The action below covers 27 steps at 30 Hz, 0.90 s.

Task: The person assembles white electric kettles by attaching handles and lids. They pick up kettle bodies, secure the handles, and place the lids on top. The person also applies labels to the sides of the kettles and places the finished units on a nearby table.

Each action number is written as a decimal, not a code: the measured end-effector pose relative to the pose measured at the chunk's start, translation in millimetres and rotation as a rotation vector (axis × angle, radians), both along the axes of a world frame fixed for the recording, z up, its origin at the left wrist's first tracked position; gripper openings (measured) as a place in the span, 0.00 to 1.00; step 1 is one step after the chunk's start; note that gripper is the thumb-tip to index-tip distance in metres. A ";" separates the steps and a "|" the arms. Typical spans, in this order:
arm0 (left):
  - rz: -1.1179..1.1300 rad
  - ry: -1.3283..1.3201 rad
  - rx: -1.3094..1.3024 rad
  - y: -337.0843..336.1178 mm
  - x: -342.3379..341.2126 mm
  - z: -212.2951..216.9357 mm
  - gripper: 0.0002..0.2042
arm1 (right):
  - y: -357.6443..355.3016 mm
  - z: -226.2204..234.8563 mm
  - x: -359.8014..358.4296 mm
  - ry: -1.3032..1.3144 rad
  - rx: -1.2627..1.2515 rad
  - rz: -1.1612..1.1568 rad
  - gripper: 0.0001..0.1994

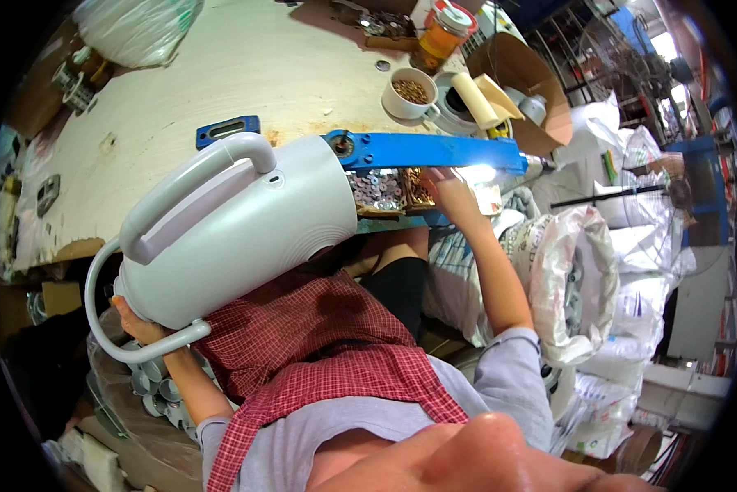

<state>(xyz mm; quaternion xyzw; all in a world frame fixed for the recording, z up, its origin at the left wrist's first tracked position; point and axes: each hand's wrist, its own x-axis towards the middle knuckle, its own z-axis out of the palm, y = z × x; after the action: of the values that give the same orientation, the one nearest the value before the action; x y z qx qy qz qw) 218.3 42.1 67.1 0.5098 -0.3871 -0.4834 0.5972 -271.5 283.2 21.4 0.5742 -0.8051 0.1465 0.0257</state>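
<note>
one wide fisheye view from the left side of my head (pixel 491 455), facing down over my grey shirt (pixel 360 416) and red checked apron (pixel 311 340), near my left fingers (pixel 130 316) and right fingers (pixel 440 176), the pale surface (pixel 262 66) spreading farther off, edges bending toward the rim

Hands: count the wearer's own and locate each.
2. The left hand is against the lower-left end of the grey vessel; the right hand is by the blue bar, near the brass-coloured parts. Both are partly hidden.
</note>
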 end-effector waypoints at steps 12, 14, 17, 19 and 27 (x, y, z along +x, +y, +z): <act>0.038 0.134 0.029 -10.3 29.2 -23.2 0.27 | -23.3 70.3 79.2 -0.444 -0.467 -0.107 0.02; 0.027 0.130 0.030 -11.3 30.1 -26.1 0.27 | -51.0 106.0 94.9 -0.700 -0.583 -0.018 0.03; 0.024 0.093 0.056 -13.3 26.3 -33.2 0.27 | -92.4 134.8 92.9 -0.777 -0.585 0.085 0.04; 0.023 0.110 0.061 -13.5 22.6 -34.5 0.27 | -108.1 144.1 87.8 -0.621 -0.515 0.165 0.06; 0.058 0.141 0.083 -14.3 26.7 -33.9 0.27 | -130.9 150.5 86.1 -0.126 -0.436 0.323 0.06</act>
<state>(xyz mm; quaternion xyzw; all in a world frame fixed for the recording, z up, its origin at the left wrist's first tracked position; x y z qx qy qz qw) 245.0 27.8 33.2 0.5095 -0.3088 -0.5164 0.6151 -185.4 152.3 171.9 0.6656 -0.6527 0.3541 0.0748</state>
